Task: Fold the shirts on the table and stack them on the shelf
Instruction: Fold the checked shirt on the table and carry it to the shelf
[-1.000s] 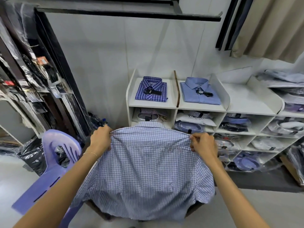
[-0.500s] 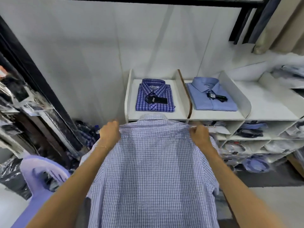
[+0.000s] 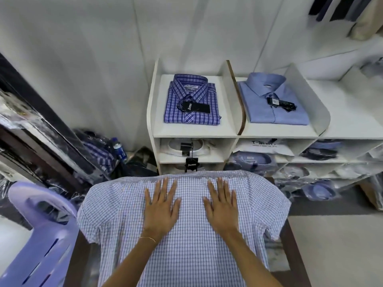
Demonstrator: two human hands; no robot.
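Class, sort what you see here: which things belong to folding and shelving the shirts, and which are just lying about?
Part of the job:
checked shirt, spread on the table
left hand and right hand, pressing flat on it
white shelf, holding the striped shirt and the plain blue shirt

Lying about:
purple chair
water bottle
bagged shirts

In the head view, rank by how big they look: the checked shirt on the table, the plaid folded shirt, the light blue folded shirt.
1. checked shirt, largest, though nearest the camera.
2-3. plaid folded shirt and light blue folded shirt look alike; unranked.
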